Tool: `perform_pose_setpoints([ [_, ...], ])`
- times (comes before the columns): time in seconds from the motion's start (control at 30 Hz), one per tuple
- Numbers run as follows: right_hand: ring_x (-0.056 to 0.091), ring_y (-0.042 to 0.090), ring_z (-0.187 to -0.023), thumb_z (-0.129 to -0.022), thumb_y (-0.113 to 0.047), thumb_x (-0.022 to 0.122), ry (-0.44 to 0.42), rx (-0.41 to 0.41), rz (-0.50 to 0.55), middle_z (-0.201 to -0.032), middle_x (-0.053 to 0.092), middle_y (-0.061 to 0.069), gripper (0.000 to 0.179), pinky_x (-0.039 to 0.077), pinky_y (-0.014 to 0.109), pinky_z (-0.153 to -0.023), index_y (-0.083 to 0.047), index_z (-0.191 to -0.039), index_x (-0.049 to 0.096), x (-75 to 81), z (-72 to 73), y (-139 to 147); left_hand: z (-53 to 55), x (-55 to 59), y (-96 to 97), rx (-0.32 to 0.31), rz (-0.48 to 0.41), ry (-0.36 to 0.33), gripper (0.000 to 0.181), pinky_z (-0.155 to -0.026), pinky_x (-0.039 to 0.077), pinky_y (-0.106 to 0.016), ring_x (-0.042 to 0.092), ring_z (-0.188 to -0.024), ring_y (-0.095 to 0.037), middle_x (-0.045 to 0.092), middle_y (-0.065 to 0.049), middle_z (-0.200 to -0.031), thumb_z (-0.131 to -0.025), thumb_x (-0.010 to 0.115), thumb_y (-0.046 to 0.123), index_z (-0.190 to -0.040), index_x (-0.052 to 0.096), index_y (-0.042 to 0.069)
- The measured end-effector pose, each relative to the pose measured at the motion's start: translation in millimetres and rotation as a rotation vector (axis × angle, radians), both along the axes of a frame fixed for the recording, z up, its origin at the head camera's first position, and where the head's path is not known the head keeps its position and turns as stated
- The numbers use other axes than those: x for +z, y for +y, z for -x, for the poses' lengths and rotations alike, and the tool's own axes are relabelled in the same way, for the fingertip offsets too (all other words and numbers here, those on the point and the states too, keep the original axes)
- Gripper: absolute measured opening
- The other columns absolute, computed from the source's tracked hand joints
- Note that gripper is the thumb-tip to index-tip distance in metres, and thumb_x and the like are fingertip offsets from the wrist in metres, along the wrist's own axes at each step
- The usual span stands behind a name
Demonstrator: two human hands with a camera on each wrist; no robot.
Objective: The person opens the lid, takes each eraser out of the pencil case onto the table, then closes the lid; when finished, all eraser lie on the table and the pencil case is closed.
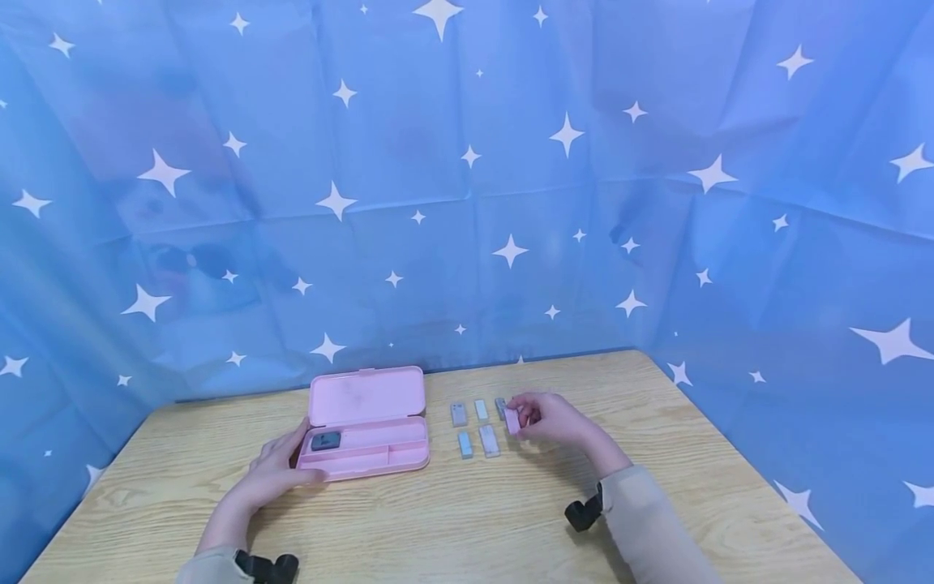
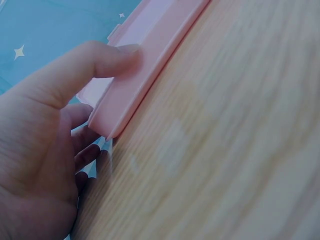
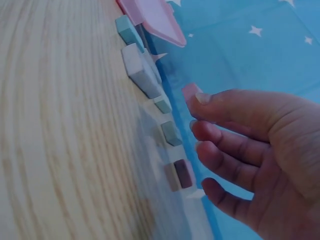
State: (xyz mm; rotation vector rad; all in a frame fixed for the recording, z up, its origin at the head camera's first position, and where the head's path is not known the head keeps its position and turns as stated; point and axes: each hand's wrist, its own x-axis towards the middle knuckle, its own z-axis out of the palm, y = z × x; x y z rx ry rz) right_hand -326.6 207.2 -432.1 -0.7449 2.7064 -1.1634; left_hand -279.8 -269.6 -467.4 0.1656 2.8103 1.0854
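Note:
An open pink pencil case [image 1: 368,397] lies at the left of the table, its lid leaning back and its tray divided into compartments. A dark grey block [image 1: 325,440] sits in the rear compartment's left end. My left hand [image 1: 273,470] grips the case's left end; in the left wrist view the thumb presses the front wall [image 2: 127,90] and the fingers reach round the end. My right hand [image 1: 558,422] pinches a small pink block [image 3: 190,95], perhaps an eraser, between thumb and index finger. The right wrist view shows this block above the table, the other fingers loosely bent.
Several small blocks stand in two rows between case and right hand: a light blue one [image 1: 465,444], a pale lilac one [image 1: 490,440], a grey-blue one [image 1: 458,414], a mint one [image 1: 481,410] and a grey one [image 1: 500,408]. A blue starry cloth [image 1: 438,268] hangs behind the wooden table [image 1: 438,535].

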Motion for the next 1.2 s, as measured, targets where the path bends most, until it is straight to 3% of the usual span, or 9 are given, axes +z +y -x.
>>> perform_pose_setpoints([
  [0.53, 0.053, 0.017, -0.076, -0.084, -0.001, 0.072, -0.051, 0.024, -0.009, -0.083, 0.058, 0.003, 0.04, 0.047, 0.028, -0.063, 0.001, -0.122, 0.061, -15.1, 2.9, 2, -0.3, 0.6, 0.2, 0.001, 0.022, 0.015, 0.112, -0.101, 0.014, -0.073, 0.013, -0.136, -0.049, 0.017, -0.03, -0.153, -0.073, 0.079, 0.047, -0.156, 0.013, 0.008],
  [1.2, 0.054, 0.016, -0.076, -0.082, -0.001, 0.073, -0.033, 0.047, -0.038, -0.083, 0.059, 0.002, 0.04, 0.047, 0.028, -0.065, 0.003, -0.121, 0.062, -15.9, 3.3, -1, -1.9, 2.6, 0.8, 0.0, 0.012, 0.007, 0.113, -0.101, 0.013, -0.073, 0.012, -0.136, -0.049, 0.016, -0.03, -0.153, -0.073, 0.079, 0.046, -0.156, 0.012, 0.008],
])
